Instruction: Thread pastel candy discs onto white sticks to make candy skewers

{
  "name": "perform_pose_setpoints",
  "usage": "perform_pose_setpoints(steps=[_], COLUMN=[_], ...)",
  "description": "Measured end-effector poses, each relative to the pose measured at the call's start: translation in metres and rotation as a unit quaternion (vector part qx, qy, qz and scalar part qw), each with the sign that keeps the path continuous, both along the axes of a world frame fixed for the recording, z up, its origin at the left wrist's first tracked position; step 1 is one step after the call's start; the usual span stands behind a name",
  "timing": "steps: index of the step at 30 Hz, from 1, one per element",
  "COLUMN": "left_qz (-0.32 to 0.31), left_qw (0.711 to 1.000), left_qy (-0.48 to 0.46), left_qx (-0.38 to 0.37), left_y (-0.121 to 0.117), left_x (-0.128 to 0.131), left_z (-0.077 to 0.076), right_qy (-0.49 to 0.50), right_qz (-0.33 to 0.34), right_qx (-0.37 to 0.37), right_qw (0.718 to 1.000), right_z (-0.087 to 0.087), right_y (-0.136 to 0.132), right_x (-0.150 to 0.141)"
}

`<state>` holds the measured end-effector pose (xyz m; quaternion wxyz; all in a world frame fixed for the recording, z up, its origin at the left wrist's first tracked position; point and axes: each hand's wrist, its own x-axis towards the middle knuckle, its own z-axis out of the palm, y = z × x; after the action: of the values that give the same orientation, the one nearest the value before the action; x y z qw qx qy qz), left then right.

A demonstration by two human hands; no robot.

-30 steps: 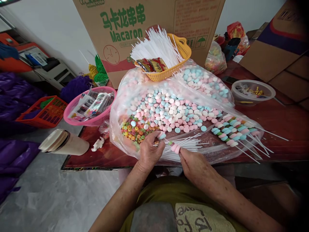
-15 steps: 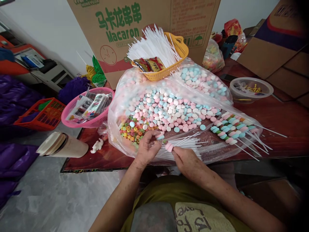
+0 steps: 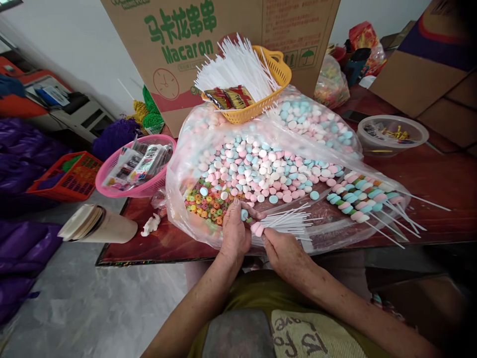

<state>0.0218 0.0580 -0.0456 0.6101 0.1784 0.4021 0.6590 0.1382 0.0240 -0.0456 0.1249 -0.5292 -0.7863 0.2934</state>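
Note:
My left hand (image 3: 237,228) pinches a blue marshmallow disc (image 3: 244,215) between bent fingers, close above the loose candy. In my right hand (image 3: 285,250) is a candy skewer (image 3: 257,228) with pink marshmallow discs at its end nearest the left hand; its stick is mostly hidden by the fingers. White sticks (image 3: 292,221) lie in a bundle just behind both hands. Beyond them spreads a heap of pink, white and blue marshmallow discs (image 3: 261,166). Small coloured gummy rings (image 3: 208,206) lie to its left. Several filled skewers (image 3: 359,196) rest at the right.
A clear plastic sheet (image 3: 179,199) lies under the candy. Behind stand a yellow basket (image 3: 257,112) of white sticks and a large carton (image 3: 179,74). At left are a pink basket (image 3: 130,186) with packets and paper cups (image 3: 115,226); at right, a clear tub (image 3: 391,132).
My left hand has turned more upright, its fingers closing round the blue disc near the skewer's tip. My right hand has shifted left with the skewer. The view has moved slightly.

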Motion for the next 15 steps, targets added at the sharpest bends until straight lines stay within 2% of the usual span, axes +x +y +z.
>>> perform_pose_setpoints(steps=[6,10,13,15], left_qz=[-0.052,-0.07,-0.065,-0.069], left_qw=[0.997,0.996,0.997,0.997], left_qy=[0.027,0.044,0.036,0.019], left_qx=[0.041,0.028,0.037,0.042], left_y=[-0.009,-0.01,-0.006,-0.003], left_x=[0.002,0.0,-0.004,-0.009], left_z=[0.003,-0.001,-0.002,0.0], right_qy=[0.0,0.01,0.097,0.169], right_qz=[0.026,0.015,-0.007,-0.027], right_qx=[-0.03,-0.029,0.005,0.002], right_qw=[0.999,0.999,0.995,0.985], right_z=[0.001,-0.007,-0.013,-0.013], right_y=[-0.002,0.001,0.005,0.007], right_x=[-0.006,-0.013,-0.012,-0.009])
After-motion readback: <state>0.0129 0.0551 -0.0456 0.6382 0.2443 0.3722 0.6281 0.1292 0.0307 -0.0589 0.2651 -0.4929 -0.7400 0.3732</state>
